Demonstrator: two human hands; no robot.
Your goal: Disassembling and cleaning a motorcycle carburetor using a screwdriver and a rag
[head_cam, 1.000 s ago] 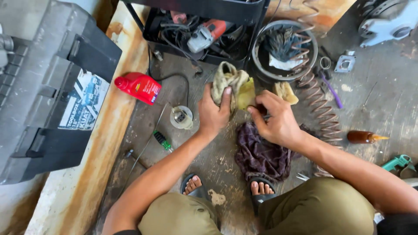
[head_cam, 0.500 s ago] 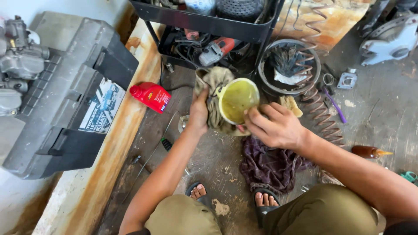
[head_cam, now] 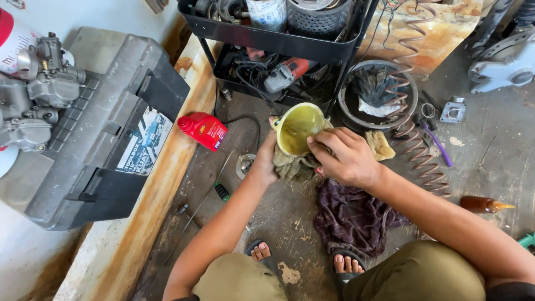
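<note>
A yellow plastic funnel is held over the dirty floor in front of me. My left hand grips it from below through a grimy greyish rag. My right hand rests on the funnel's right rim with the fingers pressed against it and the rag. The funnel's mouth faces up toward the camera. A dark purple checked cloth lies on the floor under my right forearm, near my sandalled feet.
A red oil bottle lies left of the funnel. A grey toolbox sits on a wooden plank at left, with engine parts beside it. A black cart with a power tool, a round basin, a coil spring and a small brown bottle surround me.
The funnel has turned from folded in the rag to mouth-up, and both hands shifted with it. My right hand has moved onto its rim. The camera has tilted left and up.
</note>
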